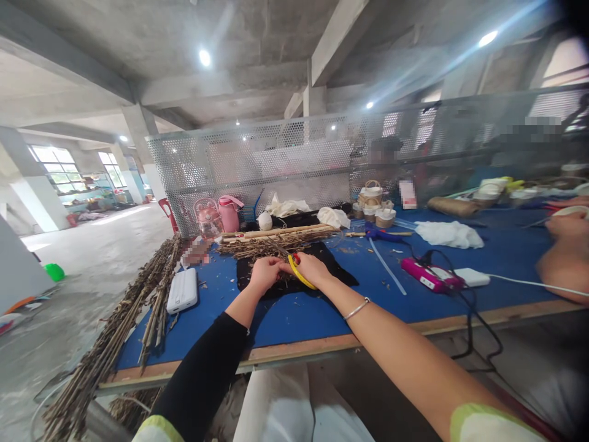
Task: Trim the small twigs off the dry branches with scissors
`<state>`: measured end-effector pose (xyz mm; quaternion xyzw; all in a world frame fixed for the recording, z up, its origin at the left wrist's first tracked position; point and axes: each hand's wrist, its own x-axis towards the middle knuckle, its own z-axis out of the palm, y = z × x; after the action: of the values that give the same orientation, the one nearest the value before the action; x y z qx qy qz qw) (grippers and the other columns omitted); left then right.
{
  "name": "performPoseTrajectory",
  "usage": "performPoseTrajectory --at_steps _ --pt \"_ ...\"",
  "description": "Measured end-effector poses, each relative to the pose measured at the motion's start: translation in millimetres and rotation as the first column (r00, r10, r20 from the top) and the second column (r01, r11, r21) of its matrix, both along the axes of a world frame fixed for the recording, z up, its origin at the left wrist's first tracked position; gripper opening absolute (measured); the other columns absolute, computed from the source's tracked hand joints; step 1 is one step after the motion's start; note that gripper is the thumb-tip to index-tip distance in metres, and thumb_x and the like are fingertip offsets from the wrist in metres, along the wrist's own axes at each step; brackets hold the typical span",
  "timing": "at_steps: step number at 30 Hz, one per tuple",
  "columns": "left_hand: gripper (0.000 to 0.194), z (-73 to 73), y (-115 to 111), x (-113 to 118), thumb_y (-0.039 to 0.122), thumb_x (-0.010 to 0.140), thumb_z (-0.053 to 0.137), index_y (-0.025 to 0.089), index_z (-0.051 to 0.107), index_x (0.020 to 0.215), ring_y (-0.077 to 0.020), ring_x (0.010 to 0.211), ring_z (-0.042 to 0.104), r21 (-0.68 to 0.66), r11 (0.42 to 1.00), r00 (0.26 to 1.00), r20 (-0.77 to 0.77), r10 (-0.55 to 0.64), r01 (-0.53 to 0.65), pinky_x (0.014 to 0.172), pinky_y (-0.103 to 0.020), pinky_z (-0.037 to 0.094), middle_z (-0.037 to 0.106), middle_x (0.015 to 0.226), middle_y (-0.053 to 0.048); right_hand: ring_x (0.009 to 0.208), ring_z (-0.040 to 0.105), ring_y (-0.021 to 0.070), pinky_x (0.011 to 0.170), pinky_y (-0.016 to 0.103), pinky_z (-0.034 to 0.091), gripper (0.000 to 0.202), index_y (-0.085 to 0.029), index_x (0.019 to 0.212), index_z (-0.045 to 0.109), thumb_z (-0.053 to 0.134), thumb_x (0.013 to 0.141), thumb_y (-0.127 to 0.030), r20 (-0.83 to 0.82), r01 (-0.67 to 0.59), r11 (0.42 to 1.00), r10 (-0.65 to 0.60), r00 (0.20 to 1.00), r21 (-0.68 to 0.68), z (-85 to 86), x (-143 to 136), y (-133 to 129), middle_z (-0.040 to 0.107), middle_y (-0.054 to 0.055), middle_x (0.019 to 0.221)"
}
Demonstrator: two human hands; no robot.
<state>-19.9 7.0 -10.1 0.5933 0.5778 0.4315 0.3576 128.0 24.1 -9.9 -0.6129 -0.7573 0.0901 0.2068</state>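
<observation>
Both hands meet over a black cloth (pixel 338 270) on the blue table. My right hand (pixel 311 269) is closed round scissors (pixel 301 274) with yellow and red handles, their blades pointing away to the upper left. My left hand (pixel 267 274) is closed close beside them, its fingertips pinched; what it holds is too small to name. Bits of dry plant lie on the cloth around the fingers. Just beyond the hands is a pile of thin dry twigs (pixel 243 247).
Long dry stalks (pixel 124 307) overhang the table's left end beside a white power bank (pixel 183 291). A magenta device (pixel 430 275) with cables lies right. Pink bottles (pixel 229 215), small pots (pixel 385 217) and a mesh screen (pixel 276 159) stand behind. Another person's arm (pixel 564 258) is at far right.
</observation>
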Motion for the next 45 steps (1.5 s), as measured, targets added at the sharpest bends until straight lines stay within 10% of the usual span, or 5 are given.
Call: performPoseTrajectory --at_steps 24,45 --pt "0.016 -6.3 4 1 0.027 0.071 0.058 0.012 0.065 0.072 -0.0046 0.037 0.037 0.013 0.999 0.986 0.16 -0.047 0.046 0.037 -0.017 0.028 0.049 0.046 0.004 0.095 0.056 0.0282 0.073 0.032 0.04 0.069 -0.016 0.103 0.05 0.047 0.064 -0.074 0.053 -0.045 0.998 0.043 0.998 0.042 -7.0 2 3 0.059 0.014 0.102" --pt "0.022 -9.9 6 -4 0.031 0.069 0.055 0.013 0.069 0.073 -0.0058 0.038 0.036 0.108 0.994 0.999 -0.039 0.032 -0.027 0.039 -0.019 0.026 0.048 0.045 0.003 0.089 0.06 0.0284 0.067 0.029 0.042 0.064 -0.02 0.091 0.06 0.043 0.064 -0.076 0.072 -0.026 0.998 0.03 0.997 -0.05 6.7 0 -5 0.065 0.012 0.092"
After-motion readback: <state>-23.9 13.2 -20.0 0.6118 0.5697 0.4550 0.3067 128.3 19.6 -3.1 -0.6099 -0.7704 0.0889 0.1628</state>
